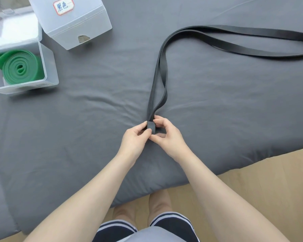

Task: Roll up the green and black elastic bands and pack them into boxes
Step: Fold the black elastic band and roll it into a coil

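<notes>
The black elastic band (pixel 217 39) lay doubled across the bed (pixel 94 119), its long tail running off toward the right edge. Near the front edge both hands pinched its small started roll (pixel 151 126): left hand (pixel 134 139) and right hand (pixel 168 137) each had a grip clenched on it. The green elastic band (pixel 21 69) sat coiled in an open box (pixel 49 67) at the left edge; a labelled box (pixel 72 23) stood near the far-left corner. The tight core would likely spring loose if either pinch eased, and the separated strands could wind in crooked.

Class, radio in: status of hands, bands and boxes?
Both hands pinching black band, roll just started. Green band rolled, in open box. Labelled box shut. Nothing blocking.
</notes>
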{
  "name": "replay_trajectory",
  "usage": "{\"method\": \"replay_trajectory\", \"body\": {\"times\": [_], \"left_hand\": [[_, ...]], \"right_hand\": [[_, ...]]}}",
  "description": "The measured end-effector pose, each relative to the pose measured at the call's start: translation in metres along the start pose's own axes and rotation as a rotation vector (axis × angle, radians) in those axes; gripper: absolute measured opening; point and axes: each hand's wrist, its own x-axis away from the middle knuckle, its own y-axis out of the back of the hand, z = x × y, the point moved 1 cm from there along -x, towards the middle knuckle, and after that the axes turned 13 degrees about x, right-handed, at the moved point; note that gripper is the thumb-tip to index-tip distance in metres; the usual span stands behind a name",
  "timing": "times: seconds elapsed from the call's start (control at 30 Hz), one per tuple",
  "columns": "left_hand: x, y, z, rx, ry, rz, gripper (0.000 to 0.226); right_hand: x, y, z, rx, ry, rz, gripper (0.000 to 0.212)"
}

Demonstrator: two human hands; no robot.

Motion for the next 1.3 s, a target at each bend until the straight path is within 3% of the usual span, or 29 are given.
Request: {"method": "replay_trajectory", "body": {"times": [0.2, 0.33, 0.43, 0.7, 0.83, 0.97, 1.2, 1.3], "left_hand": [[-0.005, 0.000, 0.001, -0.021, 0.031, 0.000, 0.025], [-0.006, -0.007, 0.004, -0.141, -0.017, -0.043, 0.047], [-0.006, -0.017, 0.000, -0.141, -0.024, -0.092, 0.009], [-0.009, -0.028, -0.001, -0.098, -0.028, -0.143, 0.033], [-0.011, -0.017, 0.001, 0.073, 0.058, -0.166, 0.029], [-0.011, -0.011, 0.000, 0.220, 0.117, -0.143, 0.025], [-0.009, -0.006, -0.004, 0.452, 0.241, -0.121, 0.063], [-0.002, 0.004, -0.001, 0.429, 0.247, -0.028, 0.036]], "right_hand": [[-0.013, 0.012, 0.009, 0.046, 0.000, 0.076, 0.033], [-0.019, 0.008, 0.006, 0.112, -0.043, 0.065, 0.037], [-0.019, 0.007, 0.004, 0.172, -0.063, 0.072, 0.039], [-0.022, 0.013, 0.006, -0.004, -0.096, 0.125, 0.038], [-0.022, 0.013, 0.002, 0.067, -0.094, 0.084, 0.040], [-0.018, 0.011, 0.001, 0.111, -0.067, -0.055, 0.022], [-0.010, 0.009, 0.007, 0.020, -0.011, 0.070, 0.038], [-0.003, 0.002, 0.010, -0.005, 0.015, 0.095, 0.037]]}}
